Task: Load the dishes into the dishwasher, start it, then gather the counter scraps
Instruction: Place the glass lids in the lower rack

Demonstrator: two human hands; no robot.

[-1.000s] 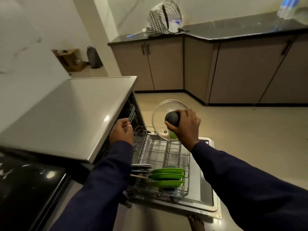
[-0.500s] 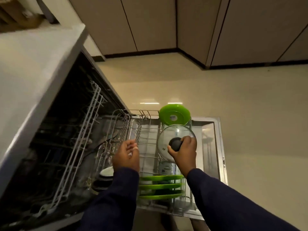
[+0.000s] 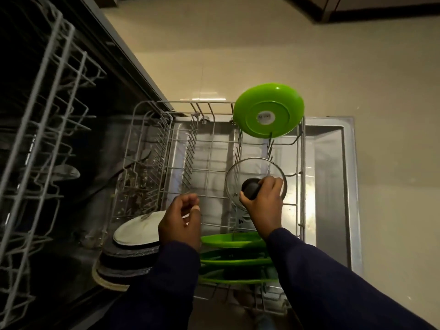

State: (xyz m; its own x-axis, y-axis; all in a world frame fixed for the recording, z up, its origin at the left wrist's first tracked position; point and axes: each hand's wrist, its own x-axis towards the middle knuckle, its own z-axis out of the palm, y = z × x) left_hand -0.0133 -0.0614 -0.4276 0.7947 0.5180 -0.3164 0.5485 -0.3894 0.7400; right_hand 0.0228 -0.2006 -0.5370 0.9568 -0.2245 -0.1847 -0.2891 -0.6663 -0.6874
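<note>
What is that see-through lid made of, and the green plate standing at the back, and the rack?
The lid looks like clear glass with a metal rim: the rack wires show through it. Its knob seems matte black plastic. The green plate looks like glossy plastic, with bright even colour and a soft shine. The rack appears to be grey coated wire.

The lower rack [image 3: 209,139] stands pulled out over the open dishwasher door [image 3: 333,167]. At the rack's far right corner a plate [image 3: 269,110] stands on edge. In the rack's right half, nearer the middle, the right hand [image 3: 262,201] grips the knob [image 3: 250,188] of a glass lid [image 3: 254,179]. Along the near edge, right side, three plates [image 3: 235,253] stand in a row. At the near left corner lie stacked dishes [image 3: 133,244]. The left hand [image 3: 181,222] hovers above the rack's near middle, fingers loosely curled. The upper rack [image 3: 42,110] sits at left, inside the machine.
</note>
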